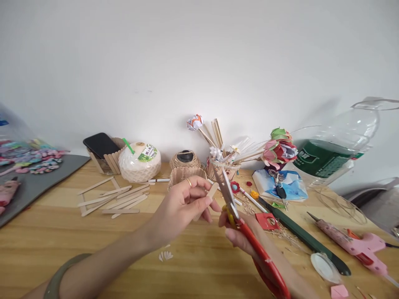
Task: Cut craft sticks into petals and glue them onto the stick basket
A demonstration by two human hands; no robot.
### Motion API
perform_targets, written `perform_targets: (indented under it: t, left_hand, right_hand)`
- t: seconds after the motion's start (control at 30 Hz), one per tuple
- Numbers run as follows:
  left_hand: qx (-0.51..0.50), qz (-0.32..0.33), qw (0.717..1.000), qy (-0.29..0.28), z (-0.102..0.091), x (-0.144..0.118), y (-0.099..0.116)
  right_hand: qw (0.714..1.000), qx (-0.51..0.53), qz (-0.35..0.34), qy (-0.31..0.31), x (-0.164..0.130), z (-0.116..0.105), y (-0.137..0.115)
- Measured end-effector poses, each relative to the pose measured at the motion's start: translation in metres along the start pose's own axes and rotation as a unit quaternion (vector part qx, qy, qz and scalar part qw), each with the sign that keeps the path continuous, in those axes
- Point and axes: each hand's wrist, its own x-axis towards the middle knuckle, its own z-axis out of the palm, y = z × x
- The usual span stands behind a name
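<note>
Fingers (199, 198) of the left hand (179, 207) were pinched shut on a short wooden stick (212, 193), thumb below and fingertips above, holding it raised over the middle of the worktop (62, 236) with its free end pointing up and right. That end lay just beside, perhaps touching, the blades of the scissors (240, 220), which the right hand (246, 238) gripped closed around the red handles, blades angled up and left; whether they were parted around the stick could not be told. The stick looked light, thin and stiff, likely to snap or split along the grain rather than bend, so a hold close to the cut, as here, seemed the safest way to keep it from twisting or flying off. Its smooth faces might slip under a light pinch. White petal-shaped bits (165, 255) lay on the worktop below the left wrist. More sticks (115, 199) lay loose toward the far left, in front of a phone (99, 144) on a stick-built stand and a round white cup (139, 162). Along the back edge stood a twine ball (185, 159) and paper flowers (279, 148). Toward the right edge lay a large plastic bottle (330, 153) on its side, and near the front right corner a pink glue gun (358, 245).
</note>
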Motion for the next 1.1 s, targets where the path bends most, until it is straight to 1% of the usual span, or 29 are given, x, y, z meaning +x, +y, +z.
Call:
perform_targets:
  t: [0.07, 0.27, 0.47, 0.63, 0.77, 0.93, 1.03, 1.1]
  left_hand:
    - [0.000, 0.004, 1.000, 0.012, -0.001, -0.001, 0.001]
    - [0.007, -0.004, 1.000, 0.021, 0.000, -0.003, 0.000]
    - [0.008, -0.006, 0.999, 0.030, 0.002, -0.004, 0.001]
    - [0.011, -0.004, 0.999, 0.033, 0.002, -0.005, -0.003]
    - [-0.002, 0.001, 0.999, 0.035, 0.003, -0.005, -0.006]
    - [-0.012, -0.005, 0.999, 0.035, 0.006, -0.007, -0.010]
    - [-0.022, -0.013, 0.999, 0.030, 0.011, -0.008, -0.012]
    - [-0.028, -0.019, 0.999, 0.029, 0.015, -0.009, -0.012]
  right_hand:
    - [0.999, -0.043, 0.010, -0.015, 0.000, 0.000, -0.002]
    - [0.989, -0.140, 0.034, -0.015, 0.002, 0.001, -0.005]
    - [0.973, -0.223, 0.053, 0.015, -0.001, 0.002, -0.007]
    - [0.957, -0.283, 0.041, 0.053, -0.004, 0.003, -0.005]
    - [0.950, -0.303, 0.031, 0.064, -0.007, 0.005, -0.006]
    - [0.937, -0.337, 0.041, 0.082, -0.014, 0.005, -0.008]
    - [0.936, -0.341, 0.047, 0.080, -0.021, 0.003, -0.009]
    - [0.941, -0.327, 0.053, 0.071, -0.025, 0.001, -0.009]
